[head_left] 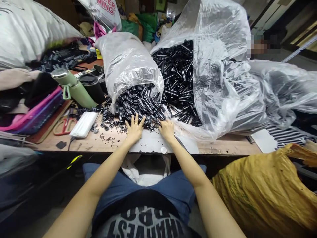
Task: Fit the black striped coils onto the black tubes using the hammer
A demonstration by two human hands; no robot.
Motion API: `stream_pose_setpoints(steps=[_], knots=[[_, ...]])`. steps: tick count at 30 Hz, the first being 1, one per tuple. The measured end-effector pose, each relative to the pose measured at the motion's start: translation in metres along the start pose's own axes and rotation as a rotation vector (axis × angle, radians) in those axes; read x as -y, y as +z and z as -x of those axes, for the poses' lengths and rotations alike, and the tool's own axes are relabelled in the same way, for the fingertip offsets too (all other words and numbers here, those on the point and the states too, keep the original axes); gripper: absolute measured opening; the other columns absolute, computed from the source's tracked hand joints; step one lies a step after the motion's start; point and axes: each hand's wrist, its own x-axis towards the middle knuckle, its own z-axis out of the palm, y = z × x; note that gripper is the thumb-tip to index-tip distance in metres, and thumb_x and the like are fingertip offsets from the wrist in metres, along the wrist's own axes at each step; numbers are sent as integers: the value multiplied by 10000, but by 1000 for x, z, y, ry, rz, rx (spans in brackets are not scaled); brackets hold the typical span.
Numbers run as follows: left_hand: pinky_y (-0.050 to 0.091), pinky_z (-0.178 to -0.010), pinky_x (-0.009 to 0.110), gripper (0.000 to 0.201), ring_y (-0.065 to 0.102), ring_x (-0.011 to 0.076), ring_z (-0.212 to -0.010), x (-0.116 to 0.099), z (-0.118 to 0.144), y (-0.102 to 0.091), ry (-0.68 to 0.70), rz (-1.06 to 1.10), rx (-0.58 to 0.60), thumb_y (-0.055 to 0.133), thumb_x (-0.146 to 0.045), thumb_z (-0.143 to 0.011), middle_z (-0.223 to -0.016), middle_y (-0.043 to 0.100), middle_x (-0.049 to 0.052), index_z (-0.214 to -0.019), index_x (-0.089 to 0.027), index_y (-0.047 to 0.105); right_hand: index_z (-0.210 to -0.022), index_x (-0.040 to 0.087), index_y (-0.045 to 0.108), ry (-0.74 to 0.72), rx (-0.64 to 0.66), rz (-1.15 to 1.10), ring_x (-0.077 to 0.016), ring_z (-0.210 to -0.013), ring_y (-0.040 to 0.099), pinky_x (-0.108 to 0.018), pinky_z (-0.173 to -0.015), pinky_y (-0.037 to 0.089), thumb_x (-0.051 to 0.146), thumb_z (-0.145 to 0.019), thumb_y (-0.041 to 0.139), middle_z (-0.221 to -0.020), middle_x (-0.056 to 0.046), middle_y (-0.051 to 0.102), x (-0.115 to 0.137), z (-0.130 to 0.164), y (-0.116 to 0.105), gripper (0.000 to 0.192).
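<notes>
My left hand (135, 129) lies with fingers spread at the front edge of a heap of black ribbed cylindrical pieces (138, 100), a ring on one finger. Beside it, my right hand (167, 129) has its fingers curled in at the same heap; what they hold, if anything, is hidden. The heap spills from the mouth of a clear plastic bag (128, 59). Under both hands is a pale sheet (151, 142) on the wooden table (215, 145). A thin dark tool (182, 144) shows by my right wrist.
A large clear bag (218, 66) of black tubes (177, 79) stands at right. On the left are a green flask (76, 89), a black cup (92, 87), a white power bank (84, 124), red-handled scissors (64, 126) and a pink basket (32, 114). A yellow sack (262, 188) sits lower right.
</notes>
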Motion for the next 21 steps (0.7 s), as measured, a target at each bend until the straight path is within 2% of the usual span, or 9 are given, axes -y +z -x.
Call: stream_pose_setpoints(steps=[4,6,8,11,13,15,17,19,21], knots=[[38,-1106,628,616,53,341,-1450,-15,-5,-8,-4,190,-132,500,-355,-892,-1562,188,152,-1469,-233,318,-1070,185,682,149,-138,-325,-253,-1001,573,-408,-904,418,339,-865,588,-1040,-84,705,7,25,0,273],[217,-1110,539,647,291,321,-1381,-30,-1,-9,-21,467,-190,532,-399,-880,-1451,395,180,-1457,-189,329,-1078,196,683,154,-146,-502,-226,-927,607,-365,-837,470,384,-858,598,-1016,-75,708,13,46,-2,302],[414,-996,428,618,554,255,-1137,-44,4,-7,-73,837,-180,524,-405,-884,-1189,602,148,-1426,-160,357,-1099,223,677,55,-91,-590,-209,-916,618,-338,-804,489,403,-867,588,-1022,-60,709,18,59,-7,307],[521,-749,305,524,623,152,-733,-54,8,-4,-185,1312,-120,551,-387,-861,-829,630,35,-1316,-148,452,-1182,252,633,-100,-42,-458,-205,-1042,584,-348,-896,455,348,-936,489,-1140,-48,679,11,49,-21,301],[511,-619,258,496,577,114,-597,-54,9,-5,-245,1504,-55,590,-392,-827,-744,584,-7,-1251,-156,487,-1244,232,589,-31,-93,-242,-223,-1122,535,-388,-947,410,242,-972,380,-1237,-72,630,-7,22,-33,344],[474,-519,231,521,542,97,-523,-50,11,-8,-283,1608,24,616,-418,-799,-718,559,-24,-1236,-165,486,-1262,201,576,77,-70,-58,-273,-1152,494,-446,-944,380,152,-941,381,-1279,-108,600,-30,-10,-44,379],[429,-455,209,555,522,86,-489,-45,16,-12,-292,1616,69,630,-440,-782,-729,559,-22,-1245,-169,487,-1127,165,664,57,62,-39,-297,-1128,502,-468,-944,361,118,-886,466,-1164,-136,660,-49,-34,-52,316],[390,-418,196,569,503,77,-471,-40,21,-18,-280,1524,85,628,-449,-780,-752,572,-12,-1260,-173,496,-966,154,720,3,141,-88,-279,-1075,544,-443,-949,368,115,-850,525,-1037,-127,704,-60,-45,-59,230],[411,-449,201,532,542,91,-532,-38,25,-26,-253,1336,38,620,-433,-789,-813,609,19,-1247,-177,533,-940,168,723,-34,130,-141,-228,-1030,586,-378,-935,405,149,-868,519,-1030,-93,709,-62,-41,-66,217]])
